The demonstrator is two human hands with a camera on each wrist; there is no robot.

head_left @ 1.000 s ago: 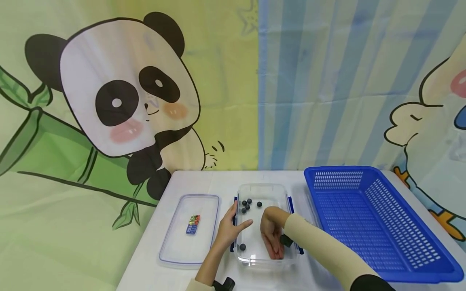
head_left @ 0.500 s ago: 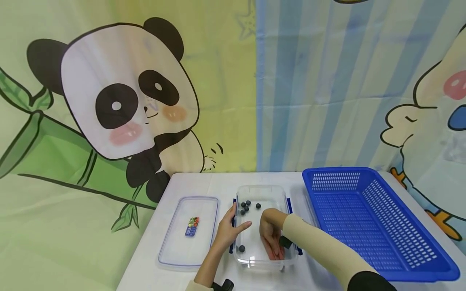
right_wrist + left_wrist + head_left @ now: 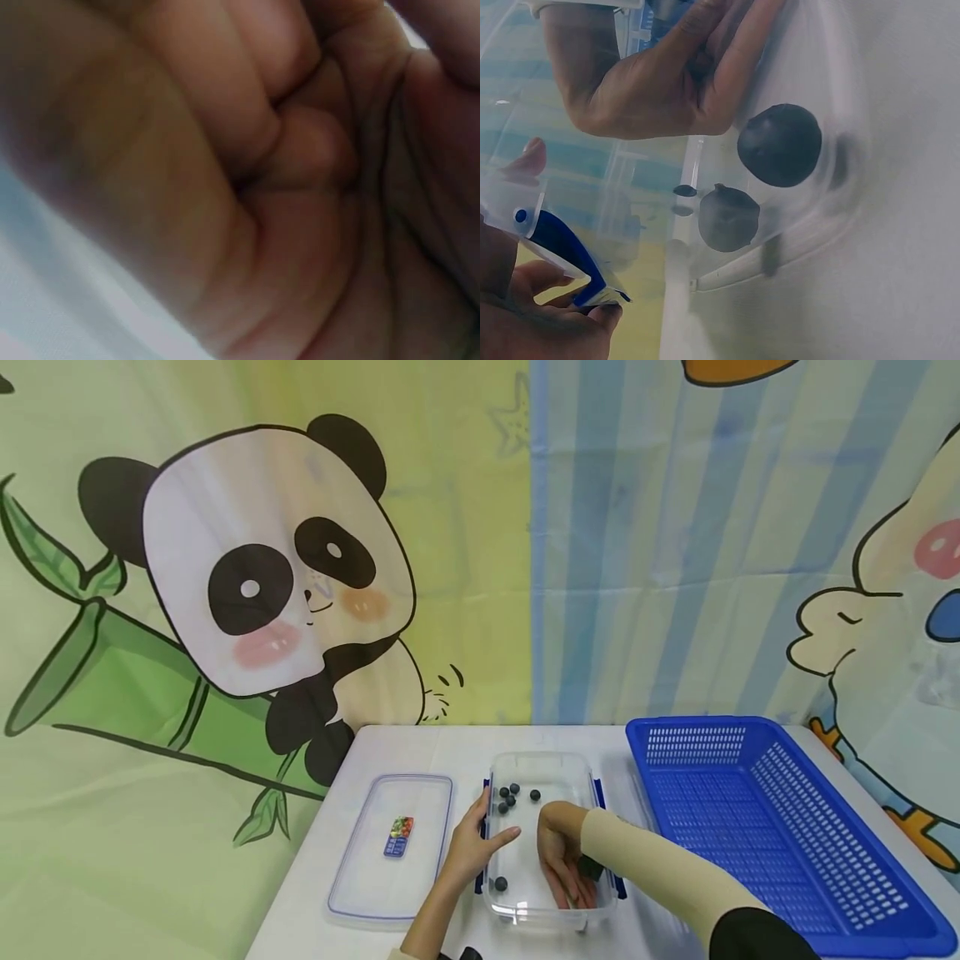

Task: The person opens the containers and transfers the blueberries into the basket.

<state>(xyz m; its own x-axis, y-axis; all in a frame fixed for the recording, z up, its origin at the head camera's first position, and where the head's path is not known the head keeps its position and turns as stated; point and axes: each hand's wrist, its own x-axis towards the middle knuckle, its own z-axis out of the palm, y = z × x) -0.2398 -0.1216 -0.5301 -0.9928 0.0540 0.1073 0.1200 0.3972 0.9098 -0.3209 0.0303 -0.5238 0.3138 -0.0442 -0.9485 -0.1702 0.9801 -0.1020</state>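
Note:
A clear plastic box with blue side latches stands on the table, lidless, holding several dark blueberries. My left hand grips its left wall, thumb inside and fingers outside near the blue latch. My right hand reaches down inside by the near wall, fingers pointing downward and slightly apart. The right wrist view is filled by that hand's palm and bent fingers; whether anything lies between the fingertips is hidden. One blueberry lies in the near left corner.
To the left lies the clear lid with blue edging and a colourful label. A large blue basket stands on the right. Behind the white table hangs a curtain printed with a panda.
The fingers of my right hand have spread a little apart near the front wall. My left hand keeps its grip on the box. The head view has shifted slightly.

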